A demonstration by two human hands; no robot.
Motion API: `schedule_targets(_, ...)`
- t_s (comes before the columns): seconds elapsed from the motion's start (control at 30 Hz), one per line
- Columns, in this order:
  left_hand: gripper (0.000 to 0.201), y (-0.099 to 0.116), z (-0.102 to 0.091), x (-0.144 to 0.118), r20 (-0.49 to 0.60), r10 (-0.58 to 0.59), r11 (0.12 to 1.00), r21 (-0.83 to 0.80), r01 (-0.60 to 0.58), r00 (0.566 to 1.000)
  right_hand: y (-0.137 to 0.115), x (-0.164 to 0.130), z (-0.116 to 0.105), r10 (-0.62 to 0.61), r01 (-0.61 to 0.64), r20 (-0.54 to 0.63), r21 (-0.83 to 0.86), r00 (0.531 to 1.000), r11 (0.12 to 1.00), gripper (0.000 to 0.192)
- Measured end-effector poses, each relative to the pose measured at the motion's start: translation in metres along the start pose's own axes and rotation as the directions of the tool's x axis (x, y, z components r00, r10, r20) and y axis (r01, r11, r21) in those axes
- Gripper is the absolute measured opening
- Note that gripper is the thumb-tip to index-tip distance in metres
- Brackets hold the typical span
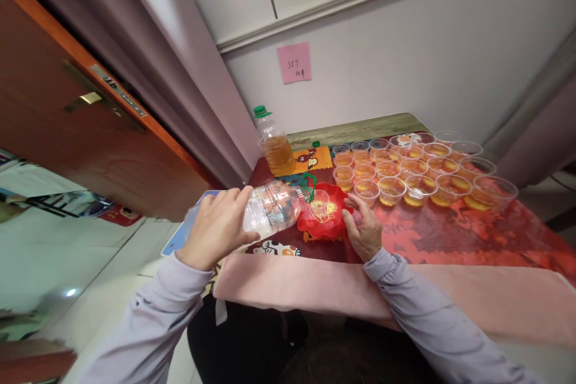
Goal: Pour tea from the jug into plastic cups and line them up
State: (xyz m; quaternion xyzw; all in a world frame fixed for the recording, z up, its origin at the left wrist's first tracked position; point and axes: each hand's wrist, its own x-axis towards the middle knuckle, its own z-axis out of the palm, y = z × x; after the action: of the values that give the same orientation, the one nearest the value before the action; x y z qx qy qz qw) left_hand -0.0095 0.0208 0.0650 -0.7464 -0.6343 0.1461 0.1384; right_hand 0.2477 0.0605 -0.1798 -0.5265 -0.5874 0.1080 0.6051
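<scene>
Pouring, item: left hand grasping tipped clear bottle over cup on red dish, right hand loosely bracing dish (best tilted slowly, mouth centred).

Your surface: small table with pale wood top, pushed against grey wall. Bright red patterned cloth covers most of it; plain pink cloth drapes over near edge. On red cloth: rows of clear plastic cups of amber liquid at right, red scalloped plastic dish near front, green-capped plastic bottle of amber liquid upright at back left.
</scene>
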Motion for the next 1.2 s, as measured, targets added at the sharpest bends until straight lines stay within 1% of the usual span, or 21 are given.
schedule_targets(0.17,0.08,0.002,-0.009,0.007,-0.02,0.024,0.999,0.03,-0.023,1.0,-0.002,0.001,0.0,0.029,-0.029,0.014,0.019,0.999,0.999,0.041)
schedule_targets(0.4,0.077,0.003,-0.017,0.012,-0.054,0.074,0.996,0.054,-0.071,0.996,0.0,0.001,0.0,0.026,-0.026,0.015,-0.009,1.0,1.0,0.041)
schedule_targets(0.6,0.073,0.004,-0.022,0.013,-0.072,0.109,0.99,0.099,-0.101,0.991,-0.001,0.0,0.0,0.016,-0.016,0.008,0.007,1.0,1.0,0.04)
schedule_targets(0.8,0.07,0.006,-0.027,0.014,-0.066,0.13,0.978,0.174,-0.117,0.989,-0.001,0.0,0.0,0.021,-0.021,0.005,0.0,1.0,1.0,0.04)
schedule_targets(1.07,0.078,0.012,-0.037,0.02,-0.046,0.162,0.963,0.224,-0.148,0.986,0.0,0.0,0.0,0.027,-0.027,0.009,-0.002,1.0,1.0,0.04)
schedule_targets(1.2,0.077,0.014,-0.04,0.025,-0.057,0.182,0.952,0.259,-0.162,0.982,0.0,0.001,-0.001,0.024,-0.024,0.007,0.002,1.0,1.0,0.04)
